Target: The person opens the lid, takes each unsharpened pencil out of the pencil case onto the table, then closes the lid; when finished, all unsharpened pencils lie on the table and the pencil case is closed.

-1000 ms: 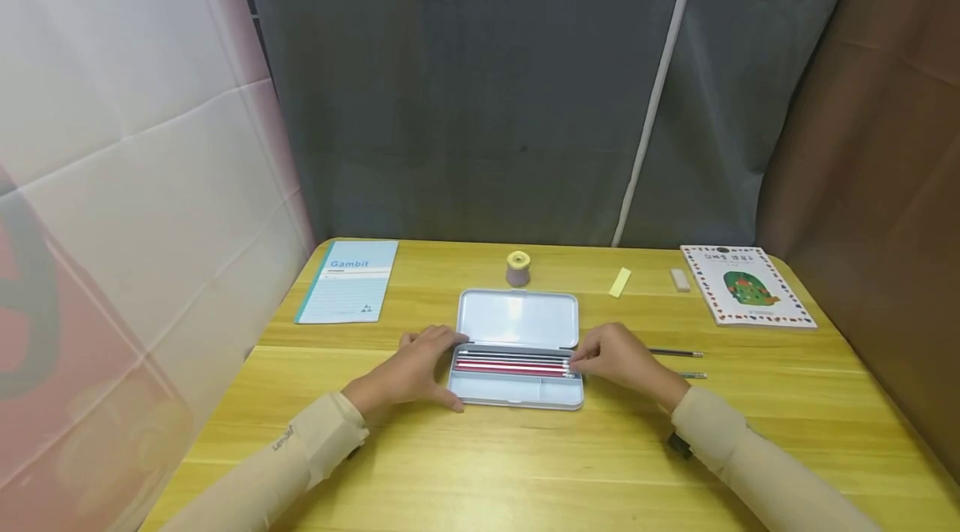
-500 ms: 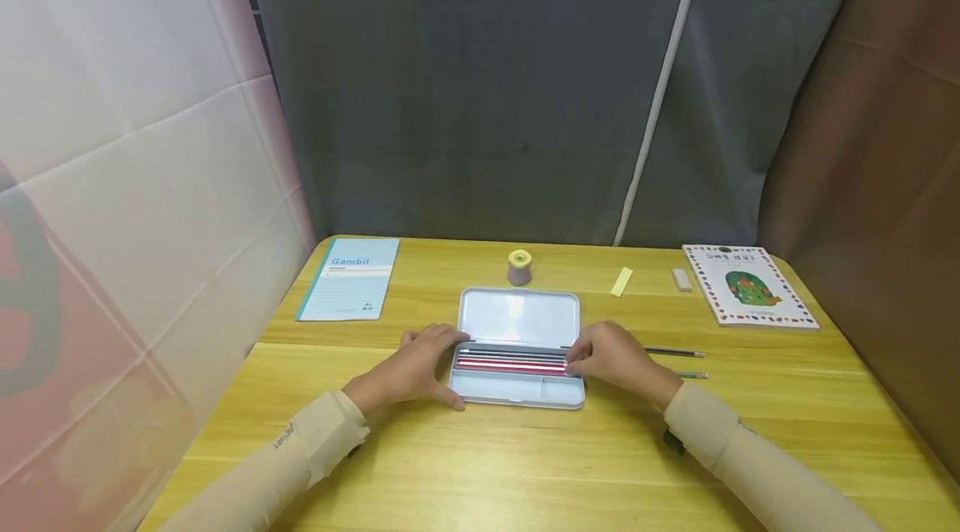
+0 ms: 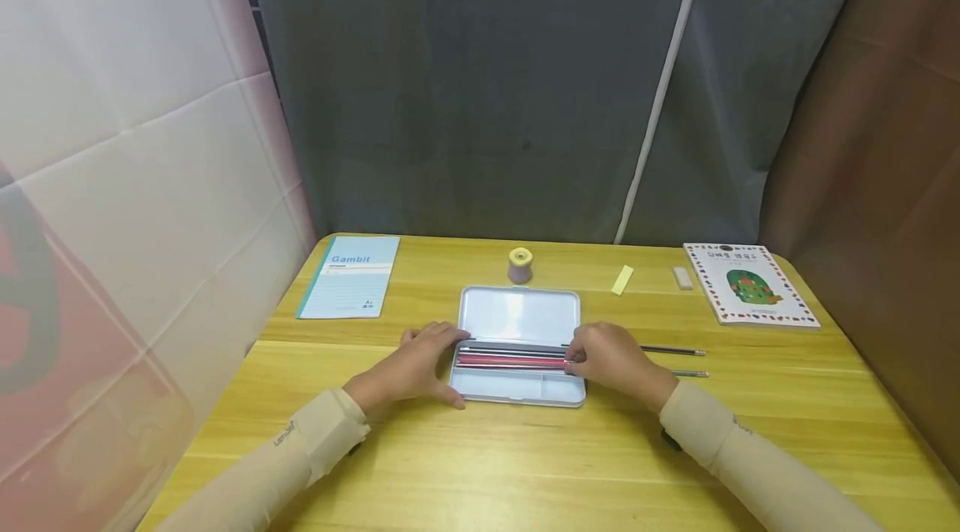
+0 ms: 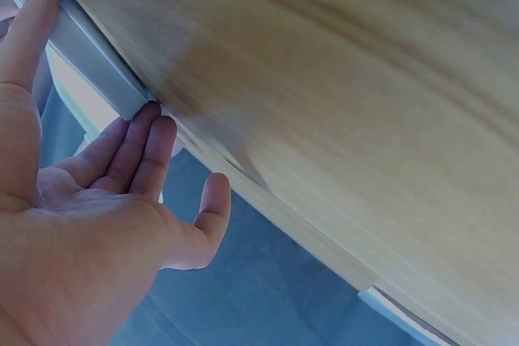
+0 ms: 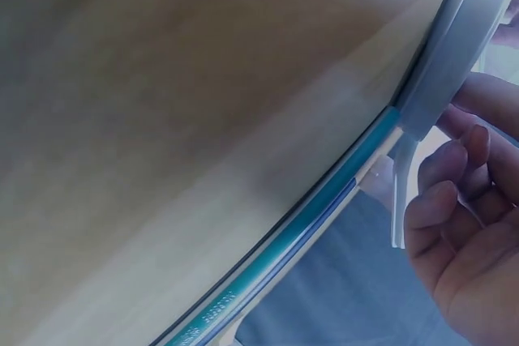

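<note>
A pale pencil case (image 3: 495,388) lies open on the table, its lid (image 3: 519,313) tipped back on the far side. Red and dark pencils (image 3: 510,360) lie side by side in its long rear compartment. At the case's left end my left hand (image 3: 411,367) holds it, thumb at the front corner and fingers at the back. My right hand (image 3: 617,358) reaches over the right end, thumb and fingertips pinching a red pencil's end, which the fingers hide. Beyond that hand lie a dark pencil (image 3: 678,351) and a teal pencil (image 5: 272,253), partly hidden by it.
Behind the case stands a spool-shaped item with a yellow top (image 3: 521,265). To its right are a yellow strip (image 3: 622,280), a white eraser (image 3: 682,278) and a picture-covered book (image 3: 750,286). A blue notebook (image 3: 350,278) lies at the back left of the wooden table (image 3: 480,465).
My right hand has shifted slightly left over the pencils' ends, and the red pencils under it have moved a little. My left hand stays on the case.
</note>
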Available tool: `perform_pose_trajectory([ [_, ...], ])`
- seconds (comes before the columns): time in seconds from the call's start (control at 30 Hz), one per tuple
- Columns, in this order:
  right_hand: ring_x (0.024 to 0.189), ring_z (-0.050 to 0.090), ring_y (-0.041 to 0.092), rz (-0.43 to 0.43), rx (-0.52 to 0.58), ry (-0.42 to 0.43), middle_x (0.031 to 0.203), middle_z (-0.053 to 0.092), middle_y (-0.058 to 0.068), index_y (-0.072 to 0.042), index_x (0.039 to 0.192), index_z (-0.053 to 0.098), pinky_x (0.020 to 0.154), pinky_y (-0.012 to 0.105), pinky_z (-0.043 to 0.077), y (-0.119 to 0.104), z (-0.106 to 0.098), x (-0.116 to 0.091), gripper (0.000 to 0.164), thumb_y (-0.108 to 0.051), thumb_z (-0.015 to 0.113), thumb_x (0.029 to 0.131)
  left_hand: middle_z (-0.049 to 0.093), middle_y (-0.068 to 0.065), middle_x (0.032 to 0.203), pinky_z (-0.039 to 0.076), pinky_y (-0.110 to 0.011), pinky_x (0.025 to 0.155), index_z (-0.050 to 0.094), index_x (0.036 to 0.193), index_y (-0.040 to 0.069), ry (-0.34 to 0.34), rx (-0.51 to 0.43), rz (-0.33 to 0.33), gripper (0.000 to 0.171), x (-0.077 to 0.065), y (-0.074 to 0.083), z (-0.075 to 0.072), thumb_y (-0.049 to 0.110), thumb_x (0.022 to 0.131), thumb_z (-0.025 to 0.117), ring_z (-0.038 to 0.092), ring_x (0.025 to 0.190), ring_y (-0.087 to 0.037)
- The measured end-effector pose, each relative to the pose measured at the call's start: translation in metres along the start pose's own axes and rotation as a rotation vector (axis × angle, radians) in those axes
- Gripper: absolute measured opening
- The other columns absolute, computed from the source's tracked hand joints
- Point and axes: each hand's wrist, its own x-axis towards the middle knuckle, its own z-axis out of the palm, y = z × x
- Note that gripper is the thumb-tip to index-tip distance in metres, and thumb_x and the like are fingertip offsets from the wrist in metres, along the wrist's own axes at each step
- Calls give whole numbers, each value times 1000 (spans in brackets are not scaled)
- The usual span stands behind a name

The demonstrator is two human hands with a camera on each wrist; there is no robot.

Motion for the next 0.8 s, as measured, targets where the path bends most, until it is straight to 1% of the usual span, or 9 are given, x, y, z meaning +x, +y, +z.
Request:
perform_pose_trajectory([
  [0.2, 69, 53, 1, 15, 17, 1, 77, 68, -9, -14, 83, 85, 66, 21, 47, 1, -1, -2, 10, -22, 91, 85, 62, -8, 148, 31, -57, 107, 55, 150, 7, -7, -6, -5, 106, 1, 0, -1, 49, 64, 101, 52, 140, -29],
  [0.5, 67, 50, 1, -37, 68, 55, 75, 66, -10, -15, 83, 85, 64, 22, 46, 5, -4, -5, 8, -20, 90, 85, 62, -7, 148, 32, -58, 107, 56, 150, 7, -2, -3, -3, 105, 0, 2, -2, 47, 64, 102, 53, 139, -29],
  [0.63, 67, 49, 1, -26, 155, 66, 75, 66, -11, -15, 83, 84, 63, 22, 44, 10, -3, -7, 8, -21, 90, 86, 63, -7, 147, 32, -58, 107, 56, 149, 7, -1, -5, -5, 105, 0, 1, -1, 48, 64, 102, 53, 139, -29],
  [0.8, 65, 47, 2, 12, 307, 61, 73, 65, -10, -16, 85, 84, 59, 21, 40, 19, -2, -11, 6, -18, 89, 87, 63, -7, 146, 32, -58, 107, 56, 149, 6, 0, -7, -6, 105, 0, 0, 0, 48, 64, 102, 53, 139, -29],
])
